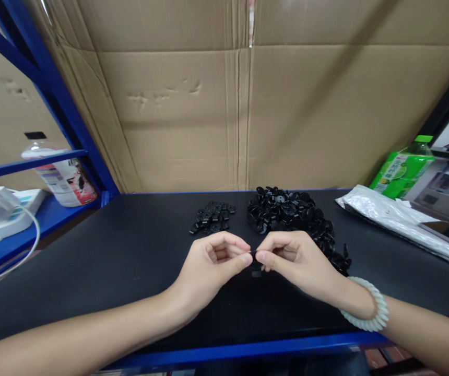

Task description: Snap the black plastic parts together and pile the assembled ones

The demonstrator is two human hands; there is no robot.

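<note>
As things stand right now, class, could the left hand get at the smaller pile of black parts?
Probably yes: the left hand is just below the smaller pile, with nothing visible between, though its fingertips are pinching a small black part.

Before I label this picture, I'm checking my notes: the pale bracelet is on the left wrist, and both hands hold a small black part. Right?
No: the head view shows the pale bracelet on the right wrist. The left hand and right hand do hold a small black part.

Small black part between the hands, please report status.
Left hand and right hand: fingertips pinching one small black part. Smaller pile and larger pile of black pieces beyond. Right hand partly hides larger pile.
</note>
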